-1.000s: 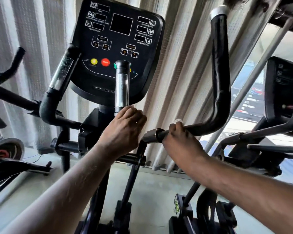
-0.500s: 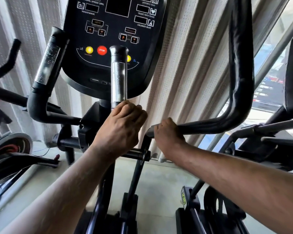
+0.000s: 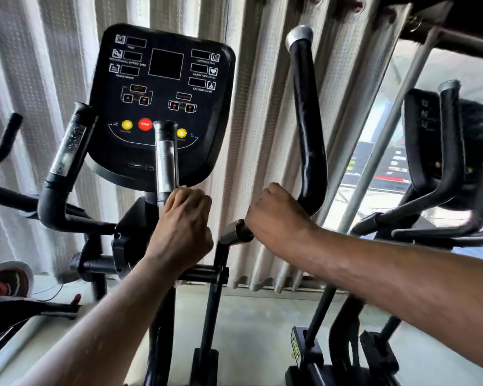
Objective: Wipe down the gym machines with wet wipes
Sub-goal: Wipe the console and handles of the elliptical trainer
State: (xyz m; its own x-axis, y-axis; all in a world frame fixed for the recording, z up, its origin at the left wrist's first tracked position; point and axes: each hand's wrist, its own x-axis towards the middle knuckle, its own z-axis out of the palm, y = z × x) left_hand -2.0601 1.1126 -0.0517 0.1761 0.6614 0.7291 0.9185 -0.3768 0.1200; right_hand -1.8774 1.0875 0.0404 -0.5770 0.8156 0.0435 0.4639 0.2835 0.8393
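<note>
**Observer:** Left hand, state?
**Me:** My left hand (image 3: 184, 227) is wrapping round the foot of the upright pulse grip (image 3: 166, 162), with the fingers curled tight and the knuckles facing me. The grip's metal sleeve is rising straight above my fist.

**Observer:** Right hand?
**Me:** My right hand (image 3: 279, 215) is clamping the black swing handlebar (image 3: 308, 121) on its level run, fist closed over the bar. The bar's grey end collar (image 3: 234, 232) is sticking out just left of my knuckles. Right of my fist the bar is bending upward to a silver cap.

**Observer:** Wipe location?
**Me:** I cannot tell. None of the wipe is showing outside either fist.

**Observer:** Machine?
**Me:** The elliptical (image 3: 129, 232) is standing directly under my left hand. Its console (image 3: 162, 107) is sitting above and behind that hand with its screens dark. The red stop button (image 3: 145, 124) is glowing just left of the pulse grip's top. A second pulse grip (image 3: 70, 146) is leaning well to the left of my left hand.

**Observer:** Surroundings?
**Me:** A pale ribbed blind (image 3: 262, 135) is hanging behind both hands. A neighbouring machine (image 3: 444, 151) is standing well to the right of my right forearm. The grey floor (image 3: 248, 330) is lying below both forearms.
</note>
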